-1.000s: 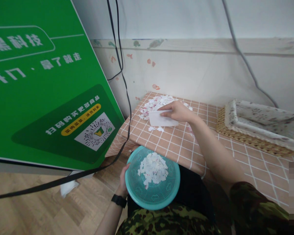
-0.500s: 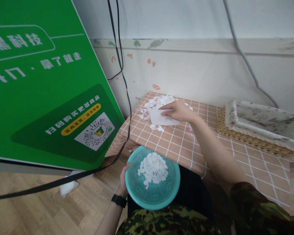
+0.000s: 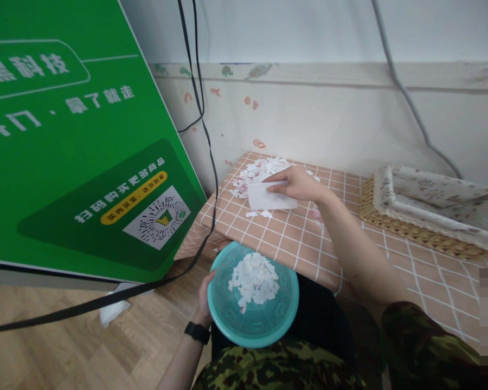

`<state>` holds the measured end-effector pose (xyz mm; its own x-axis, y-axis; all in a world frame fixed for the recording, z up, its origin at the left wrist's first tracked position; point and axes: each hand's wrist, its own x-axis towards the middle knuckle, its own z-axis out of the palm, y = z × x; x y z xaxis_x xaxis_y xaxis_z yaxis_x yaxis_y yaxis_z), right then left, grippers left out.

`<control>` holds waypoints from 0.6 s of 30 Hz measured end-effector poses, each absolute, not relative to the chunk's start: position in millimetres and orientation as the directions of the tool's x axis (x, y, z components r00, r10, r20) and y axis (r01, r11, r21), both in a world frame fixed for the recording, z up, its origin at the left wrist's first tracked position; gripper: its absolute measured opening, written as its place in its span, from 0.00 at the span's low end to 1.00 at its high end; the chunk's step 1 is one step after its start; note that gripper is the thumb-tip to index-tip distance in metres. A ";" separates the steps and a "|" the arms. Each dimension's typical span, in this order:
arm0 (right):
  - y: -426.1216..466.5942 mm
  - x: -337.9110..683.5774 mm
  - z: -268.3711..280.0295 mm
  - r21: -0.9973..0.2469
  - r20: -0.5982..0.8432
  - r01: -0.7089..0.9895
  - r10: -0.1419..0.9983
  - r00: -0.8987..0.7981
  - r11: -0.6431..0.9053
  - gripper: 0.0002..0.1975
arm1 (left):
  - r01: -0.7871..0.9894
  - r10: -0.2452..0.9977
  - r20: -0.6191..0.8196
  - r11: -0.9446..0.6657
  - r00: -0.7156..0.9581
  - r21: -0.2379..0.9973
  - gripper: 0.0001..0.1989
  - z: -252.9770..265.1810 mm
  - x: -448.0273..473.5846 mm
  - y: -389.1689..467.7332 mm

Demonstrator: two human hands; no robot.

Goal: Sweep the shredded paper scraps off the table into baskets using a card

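My left hand [image 3: 205, 301] grips the rim of a round teal basket [image 3: 232, 319] held below the table's edge; a heap of white paper scraps [image 3: 254, 279] lies in it. My right hand [image 3: 296, 183] reaches across the checked tablecloth [image 3: 341, 238] and holds a white card [image 3: 268, 198] upright on the cloth. Behind the card a pile of white and pink scraps [image 3: 257, 172] covers the far left corner of the table. A few loose scraps [image 3: 259, 214] lie just in front of the card.
A large green signboard [image 3: 65, 141] leans at the left, with black cables [image 3: 203, 130] hanging along its edge. A woven tray holding folded cloth [image 3: 427, 208] sits at the right of the table. Wood flooring [image 3: 85, 346] lies below, with a crumpled paper [image 3: 114, 311] on it.
The card in my right hand has shifted only slightly on the cloth by the scrap pile. The basket has stayed where it was.
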<state>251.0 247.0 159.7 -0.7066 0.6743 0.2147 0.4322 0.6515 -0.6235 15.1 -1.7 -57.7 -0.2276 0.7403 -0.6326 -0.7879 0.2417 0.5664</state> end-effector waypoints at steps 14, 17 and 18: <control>247.6 249.3 157.8 -0.609 0.241 0.452 0.695 -0.678 0.652 0.15 | -0.790 0.752 -0.618 0.227 -0.229 0.569 0.09 -60.6 14.1 -2.0; 247.0 248.2 157.5 -0.594 0.227 0.468 0.695 -0.682 0.654 0.15 | -0.794 0.751 -0.623 0.236 -0.217 0.561 0.09 -61.4 13.5 -1.9; 247.0 248.0 157.3 -0.593 0.229 0.468 0.694 -0.682 0.655 0.15 | -0.795 0.752 -0.623 0.234 -0.217 0.559 0.09 -61.0 13.4 -1.9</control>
<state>248.0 247.0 157.3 -0.6824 0.6944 0.2285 0.4683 0.6553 -0.5927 13.4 -1.9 -61.0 -0.2168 0.7519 -0.6227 -0.7952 0.2339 0.5594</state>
